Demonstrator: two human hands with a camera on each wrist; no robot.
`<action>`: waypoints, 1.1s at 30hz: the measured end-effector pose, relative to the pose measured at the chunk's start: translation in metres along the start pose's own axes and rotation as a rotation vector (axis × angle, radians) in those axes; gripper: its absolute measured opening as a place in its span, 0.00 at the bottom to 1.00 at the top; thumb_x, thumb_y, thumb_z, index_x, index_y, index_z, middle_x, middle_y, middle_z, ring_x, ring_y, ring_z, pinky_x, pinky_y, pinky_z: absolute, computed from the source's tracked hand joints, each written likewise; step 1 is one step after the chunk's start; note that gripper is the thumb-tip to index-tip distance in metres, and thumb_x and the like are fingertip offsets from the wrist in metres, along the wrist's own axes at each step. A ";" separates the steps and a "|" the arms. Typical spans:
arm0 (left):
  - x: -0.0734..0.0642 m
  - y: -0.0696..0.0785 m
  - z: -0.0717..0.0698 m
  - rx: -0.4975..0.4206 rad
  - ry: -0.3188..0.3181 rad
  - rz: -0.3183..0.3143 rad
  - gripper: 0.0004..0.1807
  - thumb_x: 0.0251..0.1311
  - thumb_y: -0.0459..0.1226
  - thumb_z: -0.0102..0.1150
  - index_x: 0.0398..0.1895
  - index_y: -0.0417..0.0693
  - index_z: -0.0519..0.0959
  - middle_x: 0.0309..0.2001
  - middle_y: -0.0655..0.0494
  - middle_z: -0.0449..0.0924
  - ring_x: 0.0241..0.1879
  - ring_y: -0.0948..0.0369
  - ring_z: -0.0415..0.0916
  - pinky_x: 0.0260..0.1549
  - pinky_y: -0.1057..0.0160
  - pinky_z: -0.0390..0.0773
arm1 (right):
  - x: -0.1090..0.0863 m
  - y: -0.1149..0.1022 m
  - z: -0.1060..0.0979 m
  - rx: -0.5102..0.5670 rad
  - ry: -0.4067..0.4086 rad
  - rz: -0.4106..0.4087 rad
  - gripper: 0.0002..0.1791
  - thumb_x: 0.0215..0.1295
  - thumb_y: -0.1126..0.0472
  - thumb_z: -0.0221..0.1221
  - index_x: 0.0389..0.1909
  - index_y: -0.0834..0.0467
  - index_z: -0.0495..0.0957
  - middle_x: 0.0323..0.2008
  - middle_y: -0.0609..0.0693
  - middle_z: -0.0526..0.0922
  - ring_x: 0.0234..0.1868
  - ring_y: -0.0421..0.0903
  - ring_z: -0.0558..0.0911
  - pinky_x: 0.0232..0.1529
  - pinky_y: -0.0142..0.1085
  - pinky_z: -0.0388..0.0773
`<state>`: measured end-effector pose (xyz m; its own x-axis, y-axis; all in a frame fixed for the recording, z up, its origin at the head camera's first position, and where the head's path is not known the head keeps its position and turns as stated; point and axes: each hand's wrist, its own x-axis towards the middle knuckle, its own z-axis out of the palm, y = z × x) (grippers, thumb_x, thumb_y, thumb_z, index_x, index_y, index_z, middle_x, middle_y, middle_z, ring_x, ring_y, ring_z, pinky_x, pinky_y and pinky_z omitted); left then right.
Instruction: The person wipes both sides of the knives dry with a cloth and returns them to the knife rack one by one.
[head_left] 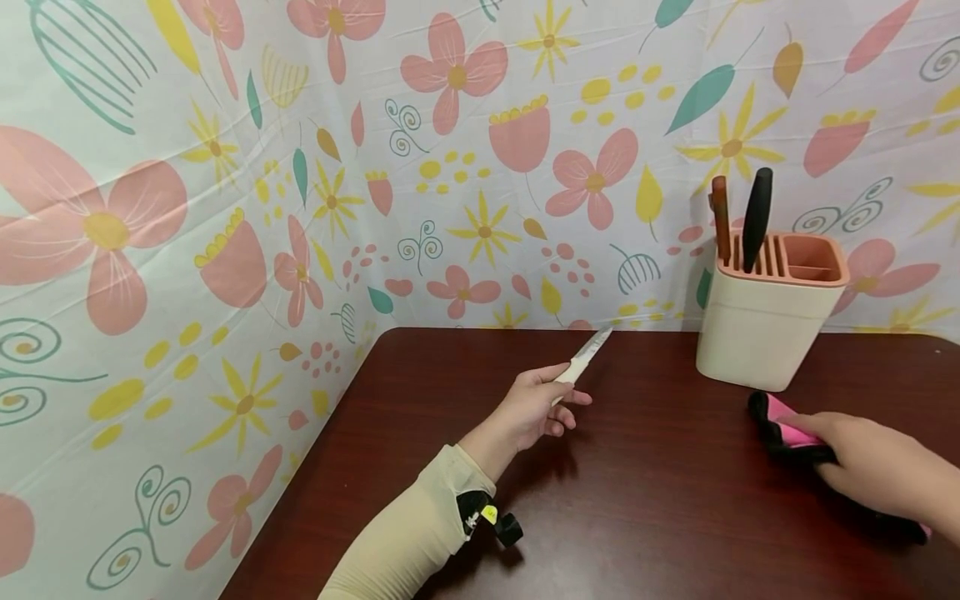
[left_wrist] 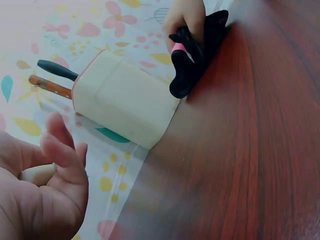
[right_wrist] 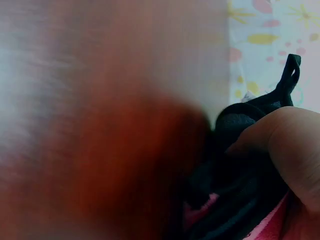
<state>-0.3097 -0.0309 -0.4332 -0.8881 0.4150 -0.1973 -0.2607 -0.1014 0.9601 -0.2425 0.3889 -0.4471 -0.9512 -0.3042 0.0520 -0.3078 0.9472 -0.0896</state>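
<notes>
Over the middle of the table, my left hand (head_left: pixel 528 408) holds a small knife by its white handle (head_left: pixel 573 370), pinched between thumb and fingers. The knife's blade (head_left: pixel 597 340) points away toward the wall. In the left wrist view only a bit of the pale handle (left_wrist: pixel 38 175) shows behind the fingers. On the right, my right hand (head_left: pixel 873 458) grips a folded pink-and-black cloth (head_left: pixel 783 417) low over the table. The right wrist view shows the cloth's black loop (right_wrist: pixel 292 75); part of the cloth is hidden by the hand.
A cream knife holder (head_left: pixel 765 333) with an orange slotted top stands at the back right. In its slots are a brown-handled knife (head_left: pixel 720 221) and a black-handled one (head_left: pixel 757 212). The dark wooden table (head_left: pixel 637 517) meets a flower-patterned sheet (head_left: pixel 480 208) behind and to the left.
</notes>
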 end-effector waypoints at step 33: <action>-0.016 0.024 0.004 0.038 0.035 0.231 0.19 0.70 0.34 0.57 0.62 0.53 0.81 0.42 0.40 0.90 0.27 0.60 0.89 0.17 0.65 0.81 | 0.039 0.005 -0.124 0.008 0.648 -0.089 0.26 0.49 0.58 0.74 0.49 0.66 0.83 0.36 0.70 0.86 0.28 0.56 0.83 0.32 0.37 0.77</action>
<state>-0.3004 -0.0368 -0.4064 -0.9352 0.3534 0.0228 -0.0348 -0.1557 0.9872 -0.2788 0.3944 -0.3222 -0.7172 -0.2559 0.6482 -0.3870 0.9198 -0.0651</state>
